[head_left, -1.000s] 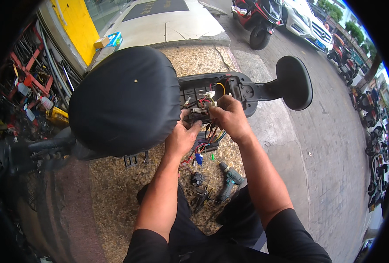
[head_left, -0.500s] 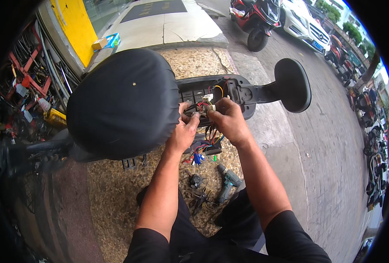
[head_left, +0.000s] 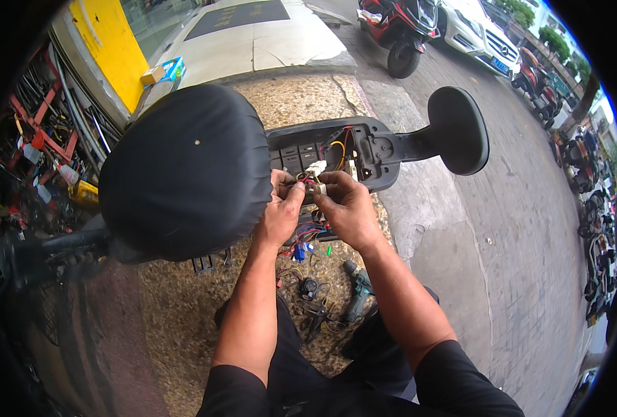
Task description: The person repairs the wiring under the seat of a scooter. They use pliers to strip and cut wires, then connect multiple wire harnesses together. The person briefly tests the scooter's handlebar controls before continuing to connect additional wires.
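I've got both forearms (head_left: 251, 309) angled inward, left hand (head_left: 278, 214) pinching wires (head_left: 308, 178), right hand (head_left: 349, 210) clamped on a pale connector (head_left: 320, 188).

The black-covered seat (head_left: 183, 174) blocks passage left of the left hand (head_left: 278, 214). The black tray (head_left: 372, 139) is open above; a backrest (head_left: 458, 131) stands beyond its right end.

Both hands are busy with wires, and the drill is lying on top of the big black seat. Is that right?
Not quite: the drill isn't on top of the big black seat. The head view shows it lying on the speckled ground. The rest is right: the left hand and the right hand are both busy with wires.
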A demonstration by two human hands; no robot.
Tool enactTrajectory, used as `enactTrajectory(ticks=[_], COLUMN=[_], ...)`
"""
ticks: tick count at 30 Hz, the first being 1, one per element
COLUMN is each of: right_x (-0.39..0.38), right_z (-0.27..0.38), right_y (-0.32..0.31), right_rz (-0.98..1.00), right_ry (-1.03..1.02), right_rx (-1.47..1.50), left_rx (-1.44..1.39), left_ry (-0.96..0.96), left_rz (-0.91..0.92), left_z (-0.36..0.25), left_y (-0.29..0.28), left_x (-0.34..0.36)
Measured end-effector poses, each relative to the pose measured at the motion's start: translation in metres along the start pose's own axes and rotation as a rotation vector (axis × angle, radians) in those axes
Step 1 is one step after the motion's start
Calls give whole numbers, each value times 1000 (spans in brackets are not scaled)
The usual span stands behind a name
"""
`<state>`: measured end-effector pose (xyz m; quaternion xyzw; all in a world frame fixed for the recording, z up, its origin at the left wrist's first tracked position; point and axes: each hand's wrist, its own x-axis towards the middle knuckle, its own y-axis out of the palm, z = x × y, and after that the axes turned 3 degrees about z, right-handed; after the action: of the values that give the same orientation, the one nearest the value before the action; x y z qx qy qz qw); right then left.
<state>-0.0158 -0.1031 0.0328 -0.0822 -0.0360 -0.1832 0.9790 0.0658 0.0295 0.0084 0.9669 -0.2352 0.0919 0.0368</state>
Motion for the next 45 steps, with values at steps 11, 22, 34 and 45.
enactTrajectory(ticks=[11, 22, 34, 45], right_x=[-17, -18, -27, 16], right_z=[-12, -6, 2, 7], right_y=[27, 35, 42, -24], right_rz=[45, -9, -32, -12], right_ry=[-112, -249, -239, 109], right_rx=[-123, -260, -231, 264], left_rx=[-106, -84, -53, 38], left_ry=[-2, 42, 17, -113], left_rz=[85, -20, -56, -94], left_z=[-3, -5, -7, -3], left_y=[-10, -8, -9, -29], left_x=[-2, -2, -6, -18])
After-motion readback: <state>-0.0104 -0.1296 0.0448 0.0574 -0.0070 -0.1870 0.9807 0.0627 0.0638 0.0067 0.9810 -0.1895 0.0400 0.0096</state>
